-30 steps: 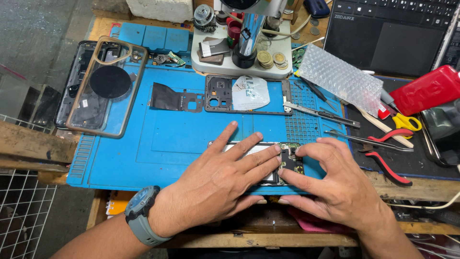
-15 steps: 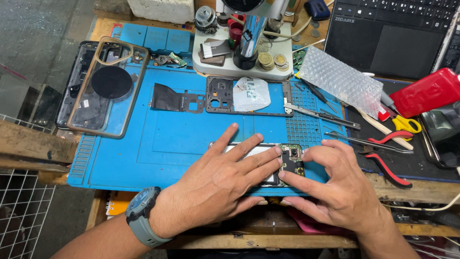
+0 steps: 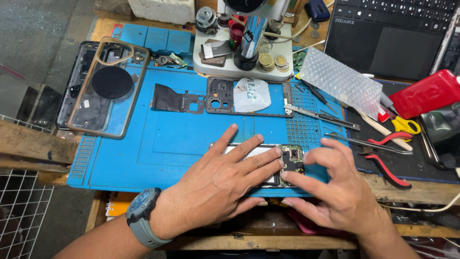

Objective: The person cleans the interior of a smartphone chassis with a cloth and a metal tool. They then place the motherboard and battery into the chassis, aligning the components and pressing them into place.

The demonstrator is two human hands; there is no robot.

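An opened phone (image 3: 287, 160) with its circuit board and camera module bare lies on the blue work mat (image 3: 158, 144) near the front edge. My left hand (image 3: 225, 184), with a grey wristwatch on the wrist, lies flat on the phone's body and presses it down. My right hand (image 3: 338, 192) touches the phone's right end beside the camera module, fingertips on the board, fingers slightly blurred. Most of the phone is hidden under both hands.
A phone back frame (image 3: 247, 96), a black shield piece (image 3: 175, 100) and a clear case over another phone (image 3: 103, 86) lie farther back. A microscope base (image 3: 244, 48), bubble wrap (image 3: 338, 81), tweezers (image 3: 321, 115), red pliers (image 3: 383, 160), a red bottle (image 3: 426, 93) and a laptop (image 3: 397, 33) stand behind and right.
My right hand has shifted slightly, its fingers lifting and moving at the phone's right end. My left hand stays pressed on the phone.
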